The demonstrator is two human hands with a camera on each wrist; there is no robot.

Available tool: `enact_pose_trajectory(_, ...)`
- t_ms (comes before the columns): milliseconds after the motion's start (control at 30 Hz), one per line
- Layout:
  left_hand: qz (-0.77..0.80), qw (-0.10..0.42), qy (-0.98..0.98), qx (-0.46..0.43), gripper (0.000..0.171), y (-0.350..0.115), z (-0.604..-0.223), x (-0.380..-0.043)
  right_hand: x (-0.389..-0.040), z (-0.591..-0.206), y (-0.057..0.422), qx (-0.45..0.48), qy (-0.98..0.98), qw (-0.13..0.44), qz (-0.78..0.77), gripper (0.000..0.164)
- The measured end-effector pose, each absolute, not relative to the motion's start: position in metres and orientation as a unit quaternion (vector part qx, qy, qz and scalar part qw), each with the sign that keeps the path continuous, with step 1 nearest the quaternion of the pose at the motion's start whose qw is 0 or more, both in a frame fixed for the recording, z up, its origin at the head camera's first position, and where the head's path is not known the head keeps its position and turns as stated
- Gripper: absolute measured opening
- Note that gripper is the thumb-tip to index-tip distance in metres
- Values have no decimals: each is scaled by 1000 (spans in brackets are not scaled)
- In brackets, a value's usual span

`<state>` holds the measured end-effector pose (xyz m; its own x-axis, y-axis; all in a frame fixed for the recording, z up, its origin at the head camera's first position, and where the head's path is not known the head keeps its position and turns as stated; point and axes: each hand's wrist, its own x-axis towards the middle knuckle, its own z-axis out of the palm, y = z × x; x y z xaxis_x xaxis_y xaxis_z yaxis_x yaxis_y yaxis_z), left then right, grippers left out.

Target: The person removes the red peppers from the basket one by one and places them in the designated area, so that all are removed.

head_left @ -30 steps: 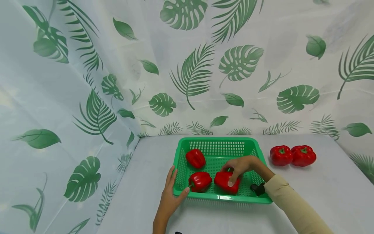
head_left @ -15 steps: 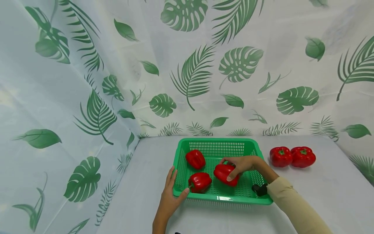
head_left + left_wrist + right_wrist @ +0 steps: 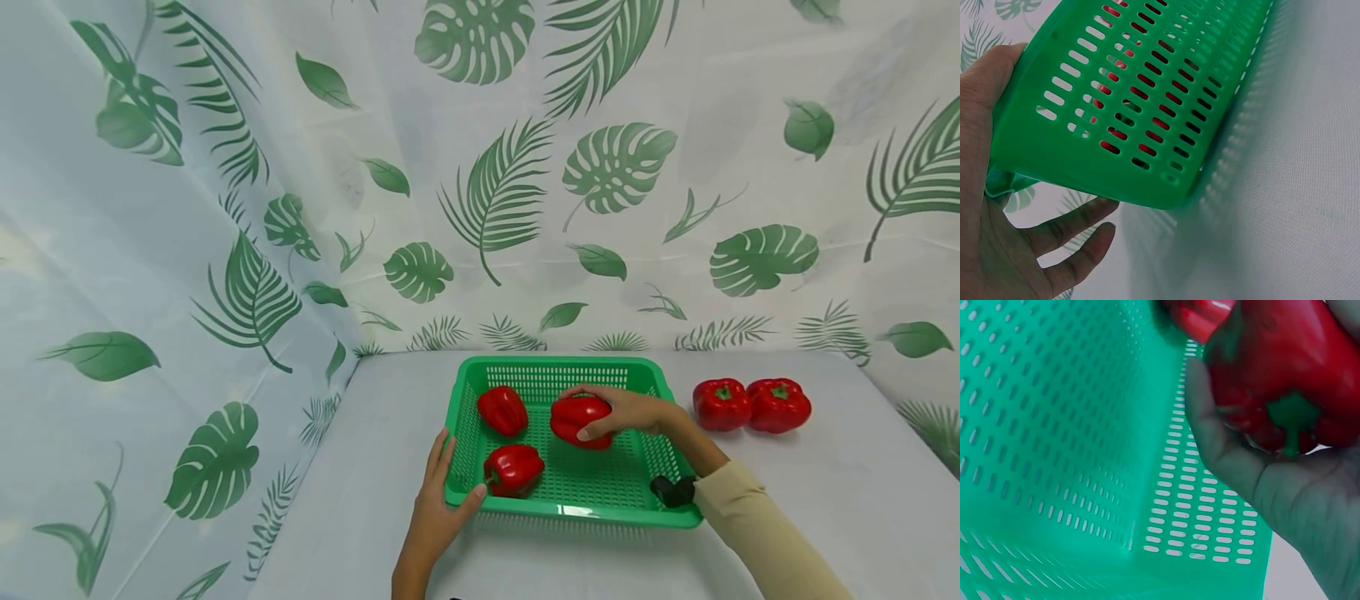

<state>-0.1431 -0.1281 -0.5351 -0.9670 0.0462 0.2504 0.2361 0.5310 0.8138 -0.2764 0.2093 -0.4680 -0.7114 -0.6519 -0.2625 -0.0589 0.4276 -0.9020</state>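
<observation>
Over the green basket (image 3: 558,361), the right hand (image 3: 628,411) grips a red pepper (image 3: 573,419); the left hand (image 3: 438,505), spread at the basket's near-left corner, likely steadies it.

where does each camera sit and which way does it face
Head: worn on the head, facing forward and down at the basket, peppers and leafy sheet; left hand, right hand and right sleeve show.
Left wrist: on that wrist, facing the basket's slotted outer wall; the left hand shows at image left.
Right wrist: on that wrist, facing into the basket; the right hand shows, gripping the held pepper.
Shared: head and right wrist both show the held pepper.
</observation>
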Motion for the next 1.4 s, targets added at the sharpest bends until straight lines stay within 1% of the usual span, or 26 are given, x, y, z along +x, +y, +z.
enact_pose_trajectory(267, -478, 98, -869, -80, 80, -128, -537, -142, -271, -457, 212, -216, 801, 244, -503, 81)
enact_pose_trajectory(467, -481, 98, -867, -82, 79, -129, -537, -144, -267, -444, 218, -202, 808, 195, -517, 72)
enact_pose_trajectory(600, -480, 102, -867, -84, 79, -130, -537, -145, -267, -437, 224, -196, 809, 174, -526, 66)
enact_pose_trajectory(933, -484, 101, -865, -85, 79, -131, -535, -145, -262, -424, 243, -181, 802, 116, -557, 68)
enact_pose_trajectory(1200, -486, 98, -865, -81, 79, -130, -534, -145, -253, -413, 254, -155, 810, 69, -562, 79)
enact_pose_trajectory(1267, -487, 96, -864, -80, 79, -130, -534, -145, -250, -412, 256, -142, 813, 60, -561, 78)
enact_pose_trajectory(1400, -490, 94, -863, -80, 79, -129, -536, -143, -244, -414, 261, -122, 819, 36, -559, 69)
